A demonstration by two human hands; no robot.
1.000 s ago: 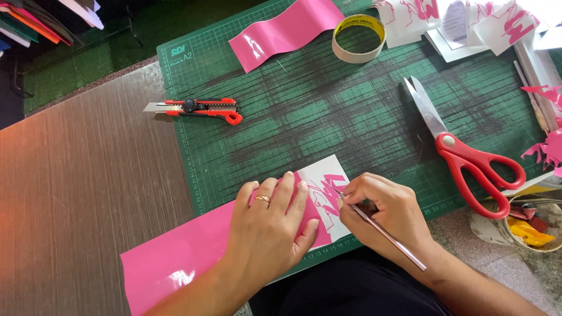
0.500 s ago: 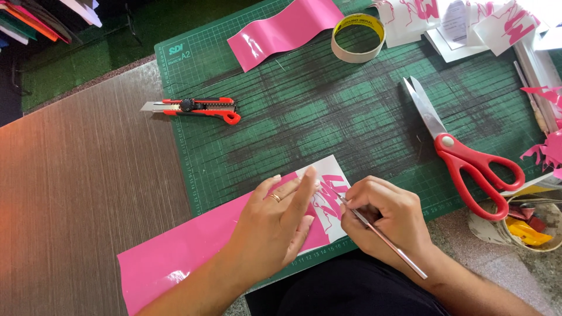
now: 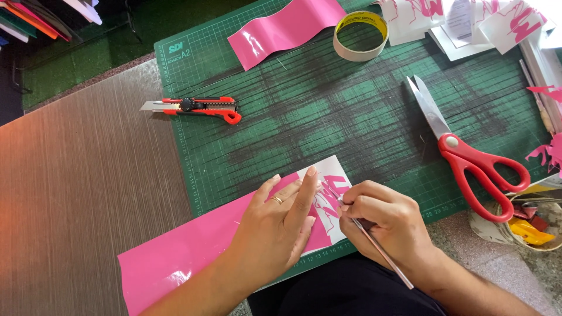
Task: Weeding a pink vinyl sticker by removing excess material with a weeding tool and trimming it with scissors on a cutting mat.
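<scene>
Head view: the left hand (image 3: 275, 225), fingers spread, presses flat on a pink sheet (image 3: 181, 260) at the near edge of the green cutting mat (image 3: 328, 111). The right hand (image 3: 386, 219) pinches a thin metal tool (image 3: 380, 251) at the cut design. The sheet looks light, limp and glossy; it is best held by flat pressure beside the cut.

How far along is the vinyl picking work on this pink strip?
Done: the right end of the pink strip shows white backing with a pink design left standing, and more picked pieces lie at the top right. In hand: the left hand presses the strip flat while the right hand works a thin metal tool at the design. Left: most of the strip remains solid pink.
</scene>
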